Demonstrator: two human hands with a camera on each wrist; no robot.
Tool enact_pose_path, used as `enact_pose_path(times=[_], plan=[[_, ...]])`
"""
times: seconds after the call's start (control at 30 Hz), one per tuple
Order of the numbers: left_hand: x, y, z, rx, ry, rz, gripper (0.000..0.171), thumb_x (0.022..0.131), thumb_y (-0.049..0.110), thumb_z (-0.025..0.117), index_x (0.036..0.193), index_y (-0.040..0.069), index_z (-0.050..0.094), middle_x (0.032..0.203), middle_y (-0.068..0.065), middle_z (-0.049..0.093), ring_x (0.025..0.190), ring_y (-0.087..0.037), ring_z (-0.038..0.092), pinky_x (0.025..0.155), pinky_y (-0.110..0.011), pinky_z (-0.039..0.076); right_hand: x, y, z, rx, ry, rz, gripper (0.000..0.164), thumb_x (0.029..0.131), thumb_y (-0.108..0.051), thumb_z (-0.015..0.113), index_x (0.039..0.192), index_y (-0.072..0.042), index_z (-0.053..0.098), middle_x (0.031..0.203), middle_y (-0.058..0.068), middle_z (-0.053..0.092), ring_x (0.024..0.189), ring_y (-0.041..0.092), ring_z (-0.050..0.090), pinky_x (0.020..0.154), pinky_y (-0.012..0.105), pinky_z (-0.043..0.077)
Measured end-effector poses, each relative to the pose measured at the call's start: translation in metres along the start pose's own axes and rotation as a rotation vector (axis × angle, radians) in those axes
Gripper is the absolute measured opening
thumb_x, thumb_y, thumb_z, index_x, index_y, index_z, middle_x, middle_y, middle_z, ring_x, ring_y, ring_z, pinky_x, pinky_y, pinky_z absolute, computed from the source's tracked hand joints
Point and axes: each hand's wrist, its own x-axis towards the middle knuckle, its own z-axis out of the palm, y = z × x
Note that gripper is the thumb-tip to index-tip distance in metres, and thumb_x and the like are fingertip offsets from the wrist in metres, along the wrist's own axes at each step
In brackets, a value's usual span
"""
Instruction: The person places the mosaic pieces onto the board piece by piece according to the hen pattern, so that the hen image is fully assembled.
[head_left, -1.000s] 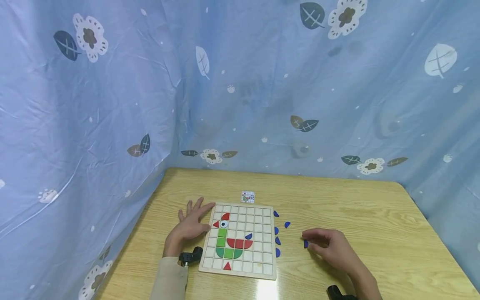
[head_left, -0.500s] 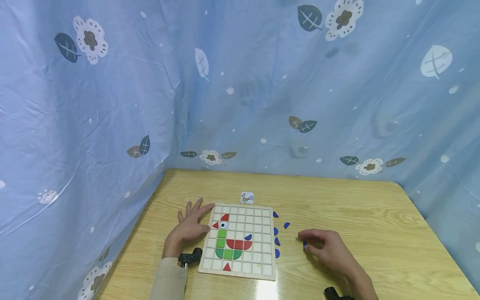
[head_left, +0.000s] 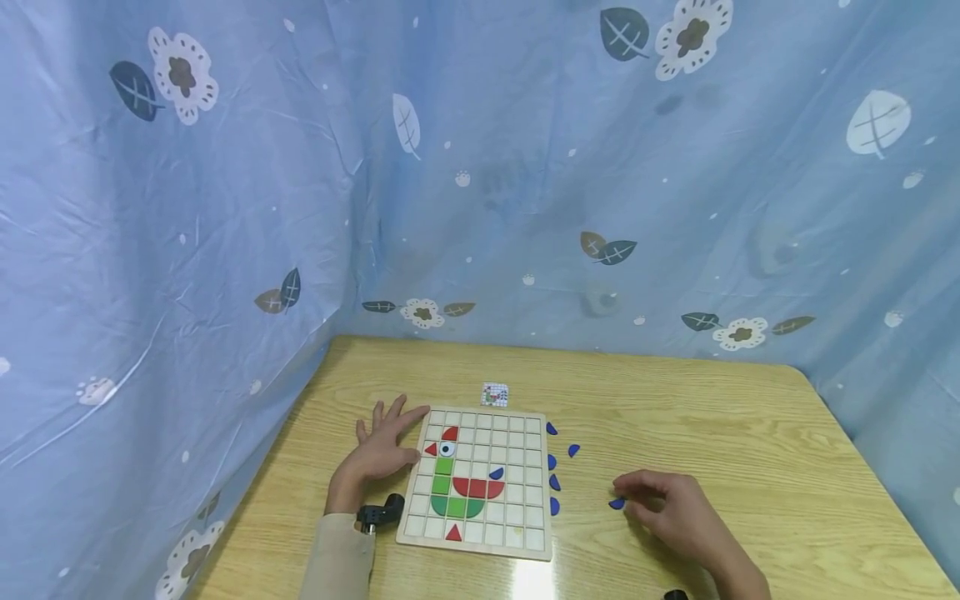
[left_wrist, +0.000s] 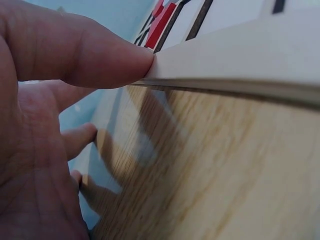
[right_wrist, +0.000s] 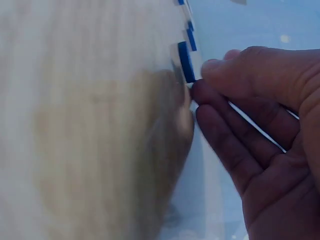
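My left hand [head_left: 378, 454] lies on the table with its fingers spread, thumb and index fingertip at the left edge of the gridded wooden board [head_left: 525, 537]. In the left wrist view, the thumb [left_wrist: 110, 55] presses against the board's side. To the right, my right hand [head_left: 667, 504] hovers low over the table, thumb and index finger bent and apart. A blue half-round piece [head_left: 617, 503] lies by its fingertips. In the right wrist view, that blue piece [right_wrist: 186, 62] shows its edge just beyond the thumb and fingertips.
The board bears red, green and blue pieces plus a white eye tile [head_left: 447, 449]. Several blue half-round pieces [head_left: 554, 506] line its right edge, with another blue piece [head_left: 573, 450] farther right. Behind stands a small picture card [head_left: 494, 394]. A blue patterned curtain [head_left: 487, 208] borders the table.
The blue piece by my right hand has turned from upright in the view to lying crosswise. The right hand has shifted slightly right and nearer. The left hand stays put.
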Motion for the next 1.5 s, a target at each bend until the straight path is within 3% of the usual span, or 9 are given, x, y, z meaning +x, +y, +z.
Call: enact_pose_path(times=[0.13,0.3,0.53,0.77,0.9,1.2,1.5], plan=[[-0.001,-0.001,0.0,-0.009,0.008,0.012,0.083,0.081,0.009,0.071,0.162,0.018,0.054,0.18,-0.032,0.013,0.162,-0.064,-0.014,0.116,-0.085,-0.025,0.0,-0.001,0.005,-0.008,0.02,-0.046,0.034,0.088,-0.001,0.086,0.117,-0.018,0.083,0.115,-0.007,0.084,0.106,0.002,0.077,0.092,0.024,0.063],[0.0,0.002,-0.002,0.011,-0.017,-0.044,0.084,0.083,0.007,0.073,0.164,0.017,0.052,0.182,-0.027,0.01,0.165,-0.058,-0.015,0.12,-0.082,-0.023,0.001,-0.004,0.01,-0.023,0.016,-0.077,0.037,0.087,-0.002,0.087,0.116,-0.023,0.084,0.115,-0.012,0.083,0.108,0.001,0.075,0.095,0.023,0.061],[0.001,0.003,-0.002,0.035,-0.024,-0.052,0.084,0.083,0.006,0.073,0.164,0.017,0.052,0.183,-0.026,0.011,0.165,-0.058,-0.015,0.12,-0.083,-0.021,0.004,-0.007,0.014,-0.033,0.015,-0.098,0.037,0.085,0.008,0.083,0.107,-0.022,0.082,0.104,-0.013,0.082,0.096,0.002,0.076,0.087,0.026,0.064],[0.001,0.003,-0.002,0.034,-0.022,-0.054,0.085,0.082,0.006,0.072,0.164,0.016,0.052,0.182,-0.027,0.011,0.165,-0.058,-0.015,0.12,-0.083,-0.021,0.012,-0.01,0.017,-0.04,0.021,-0.097,0.035,0.086,0.008,0.082,0.102,-0.023,0.082,0.099,-0.014,0.082,0.092,0.0,0.074,0.083,0.026,0.064],[0.002,0.003,-0.002,0.033,-0.024,-0.055,0.085,0.082,0.006,0.072,0.164,0.016,0.052,0.183,-0.026,0.011,0.165,-0.058,-0.015,0.12,-0.083,-0.021,0.023,-0.018,0.018,-0.042,0.018,-0.131,0.032,0.087,0.007,0.081,0.103,-0.022,0.083,0.1,-0.012,0.082,0.092,0.0,0.075,0.083,0.028,0.065],[0.002,0.001,-0.001,0.036,-0.022,-0.061,0.085,0.082,0.006,0.073,0.164,0.017,0.052,0.183,-0.026,0.011,0.166,-0.058,-0.015,0.12,-0.083,-0.021,0.06,-0.036,0.028,-0.041,-0.004,-0.305,0.028,0.089,0.008,0.079,0.106,-0.014,0.084,0.102,-0.005,0.084,0.093,0.004,0.076,0.083,0.036,0.066],[0.002,0.001,-0.001,0.027,-0.017,-0.057,0.084,0.083,0.005,0.072,0.163,0.016,0.053,0.183,-0.026,0.012,0.165,-0.059,-0.014,0.12,-0.083,-0.021,0.093,-0.053,0.046,0.002,-0.087,-0.325,0.022,0.094,0.004,0.076,0.107,-0.011,0.084,0.103,-0.001,0.084,0.094,0.009,0.078,0.085,0.041,0.066]])
